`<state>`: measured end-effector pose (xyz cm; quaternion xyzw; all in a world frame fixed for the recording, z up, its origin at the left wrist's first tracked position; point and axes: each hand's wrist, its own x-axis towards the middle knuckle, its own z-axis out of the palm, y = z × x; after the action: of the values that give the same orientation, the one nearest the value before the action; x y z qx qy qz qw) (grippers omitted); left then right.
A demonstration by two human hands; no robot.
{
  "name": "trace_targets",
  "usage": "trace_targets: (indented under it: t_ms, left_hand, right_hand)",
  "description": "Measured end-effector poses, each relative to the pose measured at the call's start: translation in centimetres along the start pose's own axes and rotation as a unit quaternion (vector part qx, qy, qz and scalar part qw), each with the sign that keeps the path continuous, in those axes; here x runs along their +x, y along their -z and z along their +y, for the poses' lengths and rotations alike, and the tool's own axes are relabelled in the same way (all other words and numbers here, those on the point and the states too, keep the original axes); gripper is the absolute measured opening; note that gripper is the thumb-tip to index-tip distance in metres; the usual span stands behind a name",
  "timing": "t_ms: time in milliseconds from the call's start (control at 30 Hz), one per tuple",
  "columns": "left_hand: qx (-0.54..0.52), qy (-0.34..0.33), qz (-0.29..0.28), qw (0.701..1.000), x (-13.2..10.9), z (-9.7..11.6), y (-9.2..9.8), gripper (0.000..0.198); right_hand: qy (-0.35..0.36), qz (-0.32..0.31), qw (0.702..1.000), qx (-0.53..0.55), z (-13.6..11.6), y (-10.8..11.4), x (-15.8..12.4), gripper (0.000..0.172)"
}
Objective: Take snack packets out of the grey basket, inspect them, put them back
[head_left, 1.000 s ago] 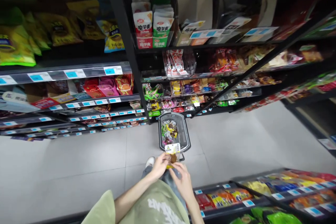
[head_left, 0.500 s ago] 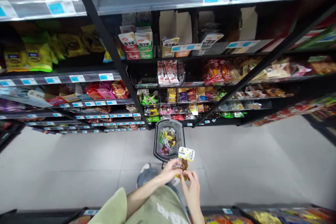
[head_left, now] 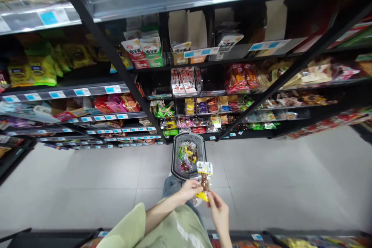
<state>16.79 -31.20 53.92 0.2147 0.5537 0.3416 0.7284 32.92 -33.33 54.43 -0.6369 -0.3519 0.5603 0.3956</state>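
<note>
Between my two hands is a small clear snack packet [head_left: 205,181] with brown food inside, a white top and a yellow lower end. My left hand [head_left: 190,190] grips its left side, fingers closed on the film. With thumb and fingers my right hand [head_left: 218,203] pinches the packet's lower right corner. Just beyond my hands, a grey shopping basket [head_left: 173,162] stands on the floor against the shelf foot. Several small snack packets [head_left: 187,153] in green, yellow, brown and pink lie in it.
Dark store shelves [head_left: 113,52] rise in front, holding bagged and boxed snacks with price labels. Grey floor tiles [head_left: 110,174] spread to both sides. Behind me, low in view, runs another shelf [head_left: 247,237] with packets.
The packet now hangs straighter, with more of its yellow end showing. My right hand has shifted slightly right and down. The camera view has moved a little.
</note>
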Motion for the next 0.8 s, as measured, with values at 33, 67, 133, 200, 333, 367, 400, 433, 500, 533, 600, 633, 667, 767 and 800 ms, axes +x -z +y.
trace_targets:
  t_ms: [33, 67, 133, 200, 333, 367, 400, 433, 500, 533, 600, 633, 667, 767, 800]
  left_hand:
    - [-0.002, 0.015, -0.010, 1.000, 0.3, 0.1, 0.5, 0.061]
    - [-0.011, 0.028, -0.016, 0.999, 0.5, 0.2, 1.0, 0.063]
    - [-0.036, 0.042, -0.016, 0.998, 1.3, 0.6, 2.2, 0.066]
    - [-0.045, 0.036, 0.002, 0.998, 2.2, 1.3, 3.8, 0.067]
    - [-0.045, 0.007, 0.087, 0.995, 4.7, 3.5, 8.8, 0.062]
    - [-0.046, 0.004, 0.111, 0.993, 5.4, 4.2, 10.4, 0.059]
    - [-0.044, 0.001, 0.133, 0.990, 6.2, 4.8, 12.0, 0.056]
    - [-0.041, 0.001, 0.154, 0.987, 7.0, 5.3, 13.6, 0.052]
    - [-0.029, 0.004, 0.194, 0.981, 8.6, 6.3, 16.9, 0.043]
    - [-0.021, 0.007, 0.211, 0.977, 9.5, 6.8, 18.4, 0.039]
    - [0.000, 0.018, 0.239, 0.971, 11.3, 7.6, 21.2, 0.029]
    - [0.014, 0.025, 0.249, 0.968, 12.3, 8.1, 22.5, 0.025]
    - [0.030, 0.034, 0.258, 0.965, 13.3, 8.5, 23.6, 0.021]
    - [0.091, 0.063, 0.274, 0.955, 16.4, 10.1, 26.5, 0.017]
    - [0.113, 0.070, 0.275, 0.952, 17.5, 10.8, 27.2, 0.020]
  right_hand:
    - [0.002, 0.001, 1.000, -0.001, -0.4, -0.5, 0.3, 0.053]
    - [0.002, 0.001, 1.000, 0.001, -0.7, -1.1, 0.6, 0.053]
    - [-0.009, 0.006, 1.000, 0.014, -1.0, -2.3, 1.4, 0.054]
    - [-0.032, 0.014, 0.999, 0.036, -0.9, -3.6, 2.2, 0.056]
    - [-0.097, 0.029, 0.994, 0.052, -0.1, -6.3, 3.6, 0.066]
    - [-0.110, 0.034, 0.992, 0.050, 0.2, -7.0, 3.9, 0.067]
    - [-0.120, 0.037, 0.991, 0.049, 0.4, -7.6, 4.1, 0.068]
    - [-0.127, 0.039, 0.990, 0.047, 0.5, -8.2, 4.4, 0.069]
    - [-0.143, 0.042, 0.988, 0.045, 0.9, -9.2, 4.9, 0.070]
    - [-0.152, 0.047, 0.986, 0.045, 1.2, -9.7, 5.2, 0.070]
    - [-0.173, 0.060, 0.982, 0.049, 1.7, -10.4, 5.6, 0.071]
    - [-0.183, 0.068, 0.979, 0.051, 2.0, -10.8, 5.7, 0.072]
    - [-0.193, 0.076, 0.977, 0.052, 2.4, -11.1, 5.7, 0.072]
    - [-0.216, 0.093, 0.970, 0.052, 3.2, -11.7, 5.0, 0.072]
    - [-0.222, 0.097, 0.969, 0.051, 3.4, -11.9, 4.6, 0.072]
